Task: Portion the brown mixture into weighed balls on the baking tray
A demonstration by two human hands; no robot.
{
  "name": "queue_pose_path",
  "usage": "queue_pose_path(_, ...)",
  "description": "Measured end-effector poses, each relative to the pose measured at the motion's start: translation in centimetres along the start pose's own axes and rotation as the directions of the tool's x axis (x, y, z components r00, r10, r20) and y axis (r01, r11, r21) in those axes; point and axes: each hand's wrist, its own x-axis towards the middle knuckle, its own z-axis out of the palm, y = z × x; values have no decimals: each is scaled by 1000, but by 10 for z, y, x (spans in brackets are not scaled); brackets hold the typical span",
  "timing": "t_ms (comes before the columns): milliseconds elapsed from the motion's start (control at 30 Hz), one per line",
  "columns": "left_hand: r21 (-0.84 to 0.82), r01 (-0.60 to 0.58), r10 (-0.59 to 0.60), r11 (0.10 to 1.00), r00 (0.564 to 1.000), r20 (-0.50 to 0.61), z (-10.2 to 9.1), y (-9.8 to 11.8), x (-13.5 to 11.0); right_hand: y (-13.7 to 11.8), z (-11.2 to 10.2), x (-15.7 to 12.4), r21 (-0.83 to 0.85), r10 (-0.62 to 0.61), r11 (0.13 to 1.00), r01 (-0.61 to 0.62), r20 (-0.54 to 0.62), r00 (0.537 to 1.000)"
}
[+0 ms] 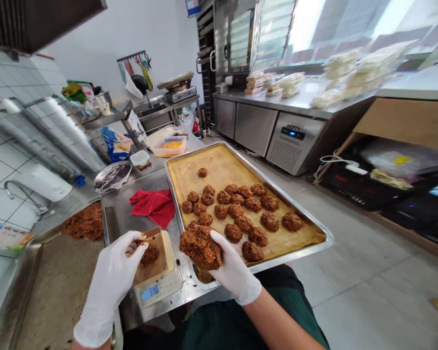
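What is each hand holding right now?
Left hand: fingertips on small lump on scale; grip unclear.
Right hand: closed around big brown lump.

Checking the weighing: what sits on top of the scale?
On the scale, a brown sheet carries a small brown lump, touched by the left hand. The sheet hides the platform beneath.

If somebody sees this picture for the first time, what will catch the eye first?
First, the big metal tray in the middle, lined with paper and carrying many brown balls. In front of it, the gloved right hand holds a large brown lump at the tray's near corner, while the gloved left hand touches a small portion on the scale.
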Motion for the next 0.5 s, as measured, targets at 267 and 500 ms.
queue_pose_path(267,258,-113,97,960,993,74,58,-52,0,2,-7,5,-82,40,996,-31,111,993)
queue_pose_path(500,199,-129,132,971,991,-4,21,-21,-14,1,-3,8,-245,20,969,22,167,986)
